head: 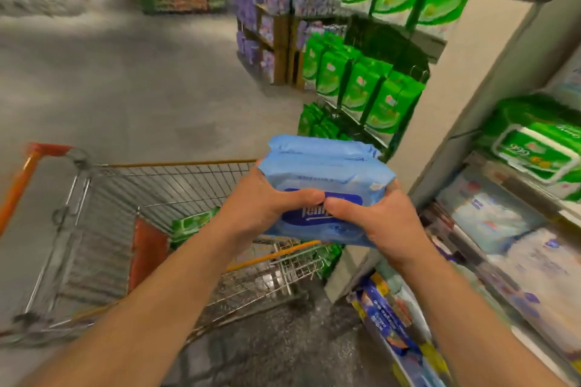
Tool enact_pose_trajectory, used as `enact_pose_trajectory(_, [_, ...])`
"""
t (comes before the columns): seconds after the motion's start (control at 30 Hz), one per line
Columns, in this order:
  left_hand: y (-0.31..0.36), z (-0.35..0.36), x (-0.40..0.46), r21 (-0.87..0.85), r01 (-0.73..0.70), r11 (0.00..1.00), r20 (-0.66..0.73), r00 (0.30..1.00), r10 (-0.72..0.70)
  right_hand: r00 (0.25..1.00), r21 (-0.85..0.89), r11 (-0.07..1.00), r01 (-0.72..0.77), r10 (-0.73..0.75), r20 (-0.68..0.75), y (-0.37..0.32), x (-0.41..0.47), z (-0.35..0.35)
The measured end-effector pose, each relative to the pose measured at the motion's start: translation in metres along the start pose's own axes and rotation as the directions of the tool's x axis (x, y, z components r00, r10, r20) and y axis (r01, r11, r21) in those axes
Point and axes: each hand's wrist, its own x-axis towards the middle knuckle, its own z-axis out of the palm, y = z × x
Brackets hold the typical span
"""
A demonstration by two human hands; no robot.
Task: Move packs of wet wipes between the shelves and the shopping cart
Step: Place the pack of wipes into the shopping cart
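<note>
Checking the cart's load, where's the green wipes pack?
Head view, left of centre: green pack lies inside the cart, just left of the left hand.

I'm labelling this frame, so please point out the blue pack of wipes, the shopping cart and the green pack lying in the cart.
blue pack of wipes (327, 166): head view, its upper face.
shopping cart (176, 163): head view, far top rim.
green pack (191, 223): head view, its visible top.

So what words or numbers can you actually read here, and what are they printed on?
"Temp", cut off by the thumbs: dark blue label on the blue wipes pack held in both hands.
"999", seen upside down: lid label of the green wipes pack on the right shelf.
All other packaging print, on shelves and in the cart, is too blurred to read.
</note>
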Motion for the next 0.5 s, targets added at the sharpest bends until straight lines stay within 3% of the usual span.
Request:
enact_pose_trajectory(0.27, [-0.024, -0.112, 0.040, 0.059, 0.053, 0.997, -0.090, 0.995, -0.048, 0.993, -0.008, 0.998, -0.059, 0.060, 0.098, 0.012, 0.062, 0.100])
enact_pose_trajectory(0.5, [-0.063, -0.164, 0.070, 0.139, 0.139, 0.980, -0.140, 0.983, -0.120, 0.978, -0.052, 0.987, -0.154, 0.160, 0.132, 0.047, 0.106, 0.147])
